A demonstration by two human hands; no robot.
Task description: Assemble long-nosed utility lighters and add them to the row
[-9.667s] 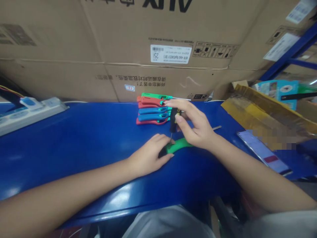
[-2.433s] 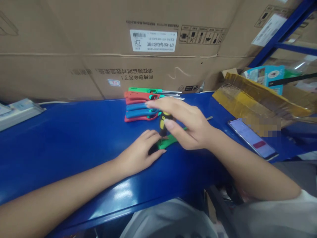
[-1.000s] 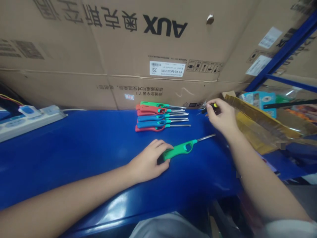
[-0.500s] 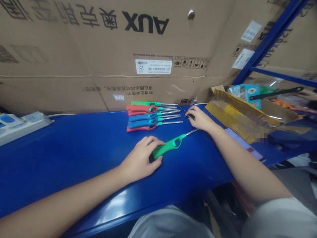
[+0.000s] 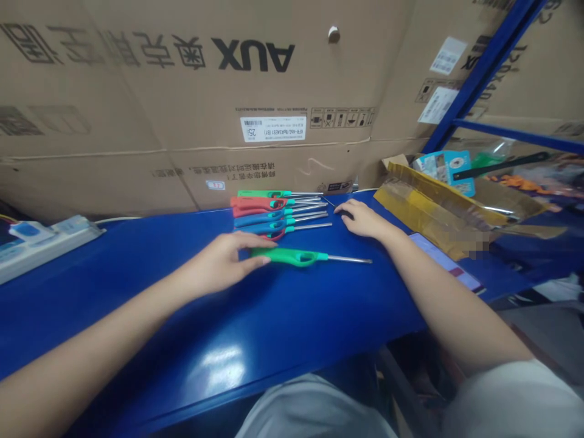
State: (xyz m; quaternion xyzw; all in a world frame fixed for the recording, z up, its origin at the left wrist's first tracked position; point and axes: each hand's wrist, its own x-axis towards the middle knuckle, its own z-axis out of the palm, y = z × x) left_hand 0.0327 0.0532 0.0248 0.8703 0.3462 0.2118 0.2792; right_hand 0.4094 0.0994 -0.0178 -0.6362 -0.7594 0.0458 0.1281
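Note:
My left hand (image 5: 228,261) is closed round the handle end of a green long-necked lighter (image 5: 292,256). Its metal neck points right, low over the blue table. Just behind it lies a row of similar lighters side by side, necks to the right: blue ones (image 5: 258,226), red ones (image 5: 255,207) and a green one (image 5: 255,194) at the back. To the right of their tips, my right hand (image 5: 360,219) rests with curled fingers on a thin-shafted tool (image 5: 328,200). The shaft sticks out toward the upper left; the tool's handle is hidden in the fingers.
A large cardboard box (image 5: 182,121) stands behind the blue table (image 5: 182,347). At the right are an opened yellow-taped carton (image 5: 433,207), a phone (image 5: 447,261) beside my right forearm, and a blue metal frame (image 5: 479,79). A white power strip (image 5: 55,243) lies at the left.
My left hand has moved left and away from me with the green lighter, whose neck has swung to point slightly toward me. My right hand stays near the same place. The view has shifted slightly.

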